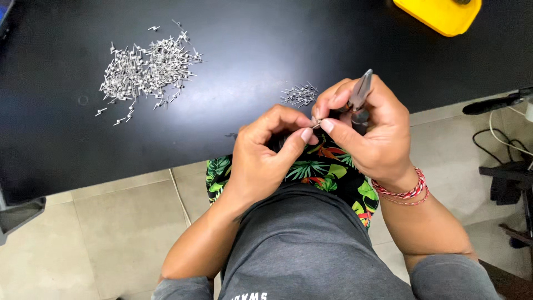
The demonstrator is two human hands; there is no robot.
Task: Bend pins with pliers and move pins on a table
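My left hand (266, 150) pinches a tiny metal pin (315, 125) between thumb and forefinger, just in front of the black table's edge. My right hand (369, 130) meets it at the same spot, fingertips touching the pin, while also gripping a grey metal tool like tweezers (361, 91) that sticks up between its fingers. A large heap of small silver pins (147, 69) lies on the table (250, 44) to the far left. A much smaller cluster of the same pins (300, 95) lies right beyond my hands.
A yellow object (441, 14) sits at the table's far right corner. To the right, off the table, are a black stand and cables (508, 144) on the tiled floor. My lap in patterned cloth is below the hands.
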